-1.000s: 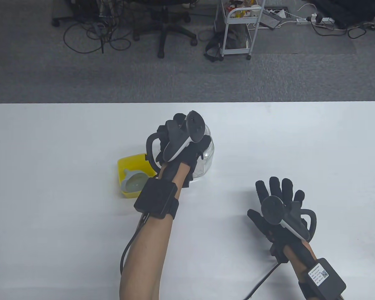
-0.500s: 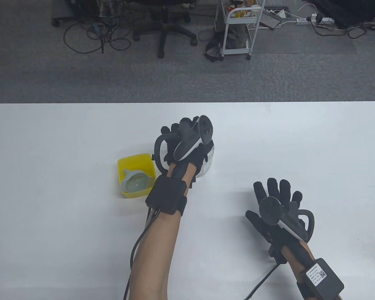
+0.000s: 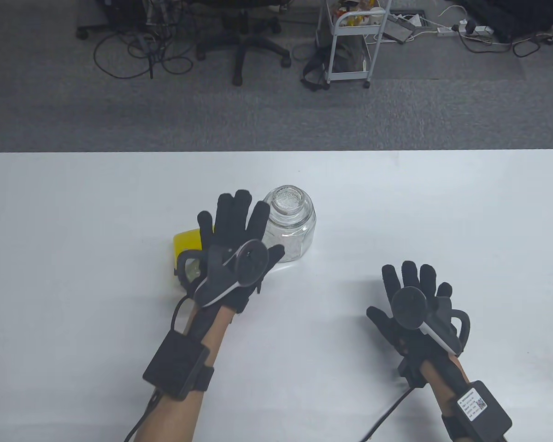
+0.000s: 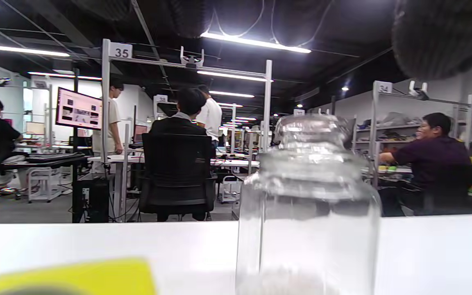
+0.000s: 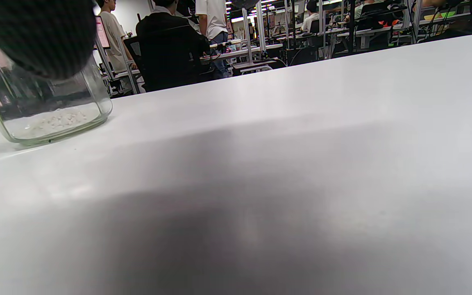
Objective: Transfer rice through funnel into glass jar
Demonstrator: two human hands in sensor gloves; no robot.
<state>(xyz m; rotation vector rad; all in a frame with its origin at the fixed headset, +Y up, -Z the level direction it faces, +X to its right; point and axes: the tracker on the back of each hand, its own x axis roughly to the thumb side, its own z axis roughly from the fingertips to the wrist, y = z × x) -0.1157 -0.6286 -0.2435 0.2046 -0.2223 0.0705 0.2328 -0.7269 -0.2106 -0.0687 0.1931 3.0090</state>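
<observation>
- Here the left hand (image 3: 232, 248) lies flat with fingers (image 3: 226, 209) spread wide, holding nothing; its index finger is just beside the glass jar (image 3: 289, 223), contact unclear.
- The jar stands upright near the table's (image 3: 73, 276) middle, long axis vertical, its lidded top upward, a thin layer of rice (image 5: 51, 121) at the bottom.
- The right hand (image 3: 417, 313) rests palm down, fingers splayed, empty, well apart from the jar.
- A yellow tray (image 3: 186, 239) sits left of the jar, mostly hidden under the left hand.
</observation>
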